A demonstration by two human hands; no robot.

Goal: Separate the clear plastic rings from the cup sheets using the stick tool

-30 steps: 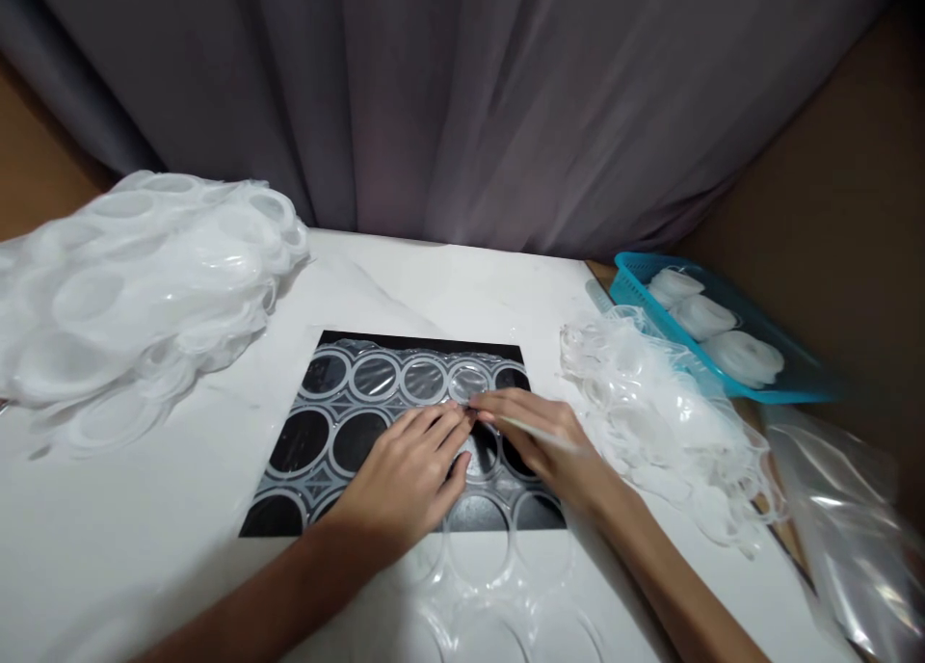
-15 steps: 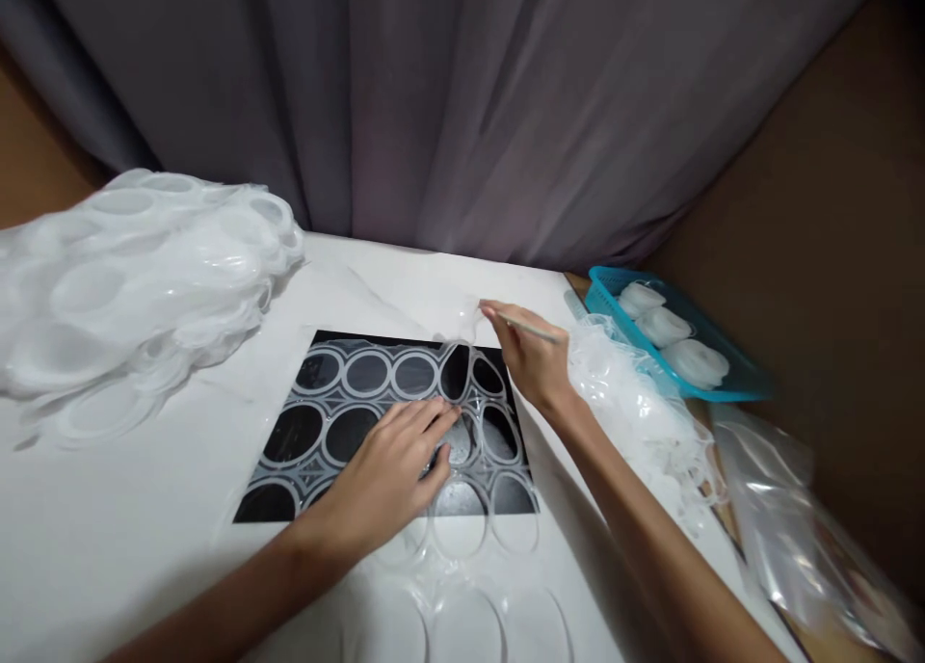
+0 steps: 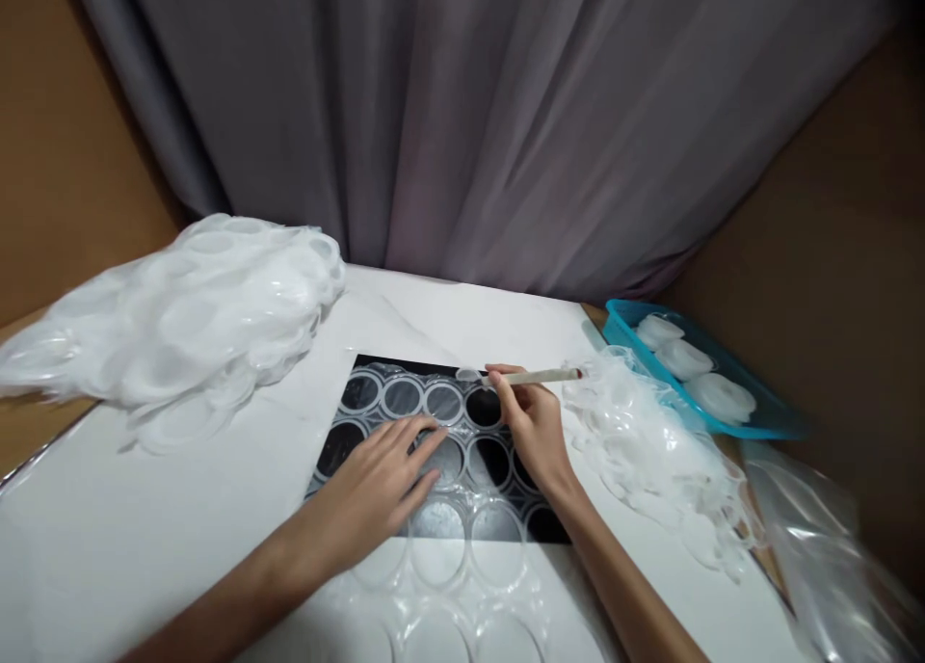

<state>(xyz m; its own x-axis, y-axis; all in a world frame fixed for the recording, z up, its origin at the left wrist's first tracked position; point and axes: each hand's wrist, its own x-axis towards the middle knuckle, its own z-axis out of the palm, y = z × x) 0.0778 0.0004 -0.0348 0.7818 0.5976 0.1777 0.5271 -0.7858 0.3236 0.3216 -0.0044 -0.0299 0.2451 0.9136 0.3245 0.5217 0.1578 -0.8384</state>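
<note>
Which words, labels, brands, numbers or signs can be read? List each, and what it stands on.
None: no readable text shows on the clear ringed sheet, black mat or blue basket; the slim tool in the right hand is too small to tell.

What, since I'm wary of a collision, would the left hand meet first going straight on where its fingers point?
Probably the right hand, across the plastic ring sheet, though depth is hard to judge here.
</note>
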